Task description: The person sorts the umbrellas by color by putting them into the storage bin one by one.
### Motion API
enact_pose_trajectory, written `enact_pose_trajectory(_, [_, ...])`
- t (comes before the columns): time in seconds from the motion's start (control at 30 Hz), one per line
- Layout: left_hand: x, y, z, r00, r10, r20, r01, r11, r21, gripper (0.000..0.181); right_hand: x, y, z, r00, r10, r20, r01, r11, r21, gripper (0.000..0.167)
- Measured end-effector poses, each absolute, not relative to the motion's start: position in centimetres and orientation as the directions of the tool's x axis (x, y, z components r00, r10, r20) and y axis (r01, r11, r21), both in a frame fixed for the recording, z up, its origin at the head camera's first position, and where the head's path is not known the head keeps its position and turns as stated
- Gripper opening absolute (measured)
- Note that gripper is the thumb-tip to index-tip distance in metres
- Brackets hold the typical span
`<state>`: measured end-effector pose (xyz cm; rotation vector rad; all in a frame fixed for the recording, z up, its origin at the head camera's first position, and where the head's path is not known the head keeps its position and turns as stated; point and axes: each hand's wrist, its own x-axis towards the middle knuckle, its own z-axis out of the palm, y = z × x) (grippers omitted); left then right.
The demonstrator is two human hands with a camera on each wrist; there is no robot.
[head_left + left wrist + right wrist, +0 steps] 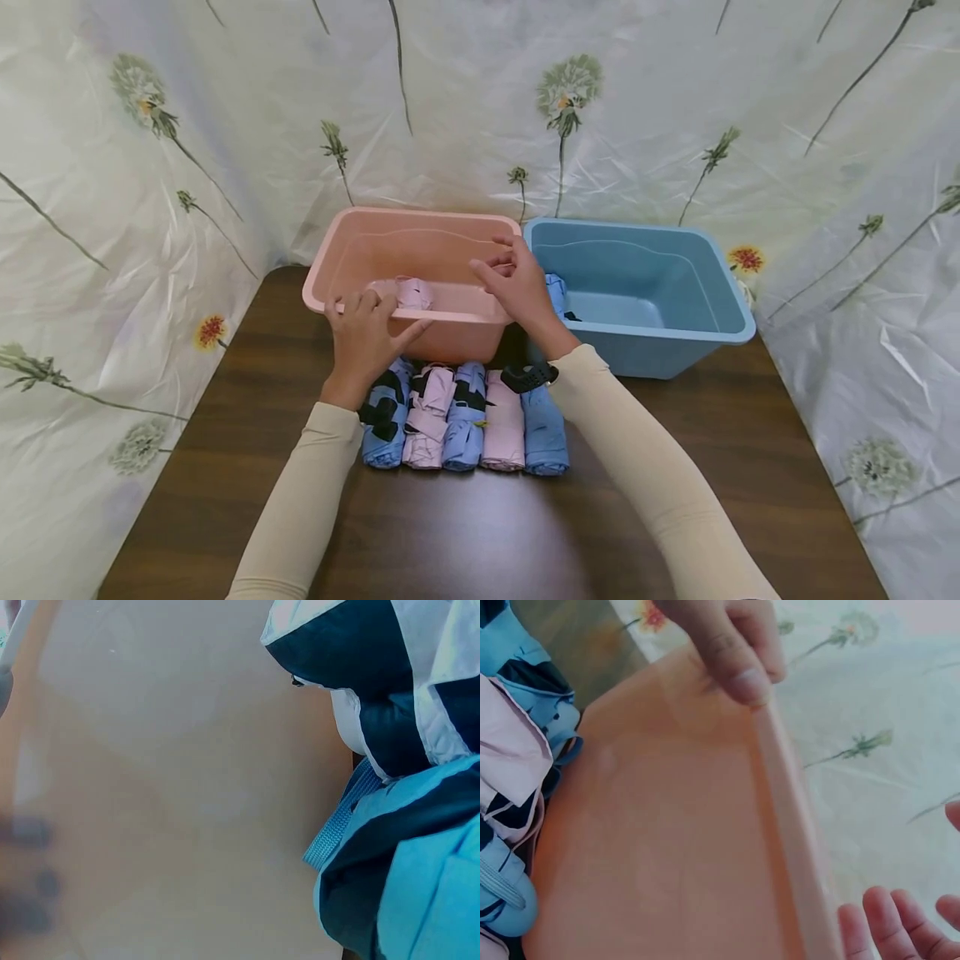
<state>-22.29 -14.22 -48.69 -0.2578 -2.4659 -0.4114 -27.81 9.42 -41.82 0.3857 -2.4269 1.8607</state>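
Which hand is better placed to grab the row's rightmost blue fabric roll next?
Your right hand, probably: empty, nearer that roll; your left hand grips the rectangular pink plastic bin.

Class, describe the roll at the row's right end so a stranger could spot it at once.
On the brown table, five rolls lie in front of the pink tub and blue tub. Find the right-end roll, a blue one beside a pink roll. Its visible part shows no black patches, unlike the other two blue rolls.

On our table, five fabric rolls lie before a left tub and right tub, each containing another.
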Motion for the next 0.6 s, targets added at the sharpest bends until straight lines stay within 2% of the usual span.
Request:
enact_pose_trajectory(0.23, [-22.4,-14.4,-48.7,-0.794,0.082,0.602,0.277,0.931,0.238,0.061,-26.2,10.4,-41.0,-0.971,-0.155,0.183,-0.212,0.198,-0.957,0.06])
enact_pose_trajectory(0.6, [-22.5,-14.2,-48.8,-0.788,0.078,0.611,0.284,0.926,0.247,0.065,-22.1,13.0,-40.2,-0.967,-0.145,0.21,-0.242,0.255,-0.936,0.057])
